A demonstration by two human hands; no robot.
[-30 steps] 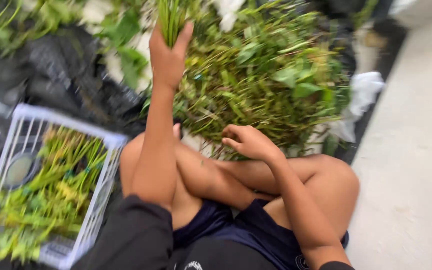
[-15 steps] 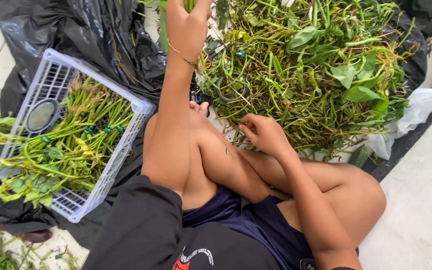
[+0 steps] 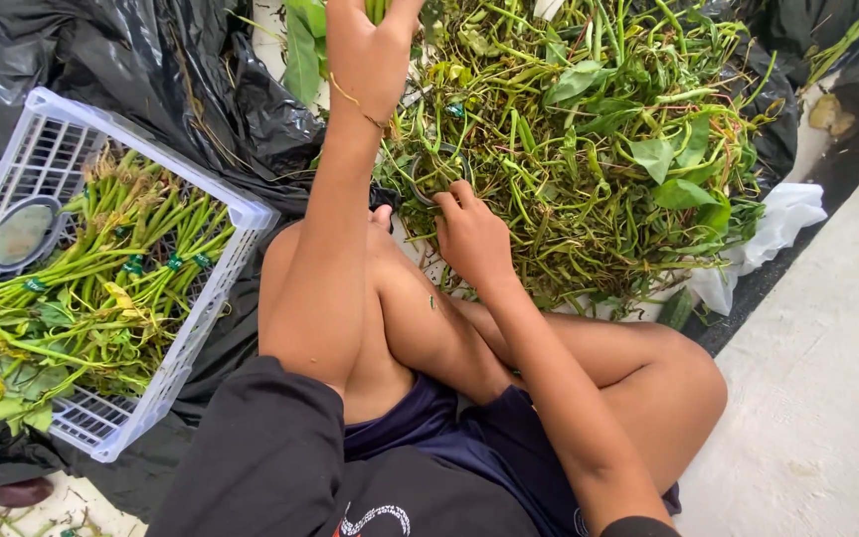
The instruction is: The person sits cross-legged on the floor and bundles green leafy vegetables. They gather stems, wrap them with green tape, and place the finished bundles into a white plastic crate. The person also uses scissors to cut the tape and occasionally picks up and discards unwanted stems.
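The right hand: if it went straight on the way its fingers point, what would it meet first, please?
Probably the pile of loose green stems: the right hand already has its fingertips at the near edge.

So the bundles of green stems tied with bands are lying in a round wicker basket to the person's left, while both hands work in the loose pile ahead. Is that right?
Not quite. The head view shows the tied bundles lying in a white rectangular plastic crate, not a round wicker basket. The rest holds: it sits to the person's left, the left hand holds stems at the loose pile ahead, and the right hand rests at its near edge.
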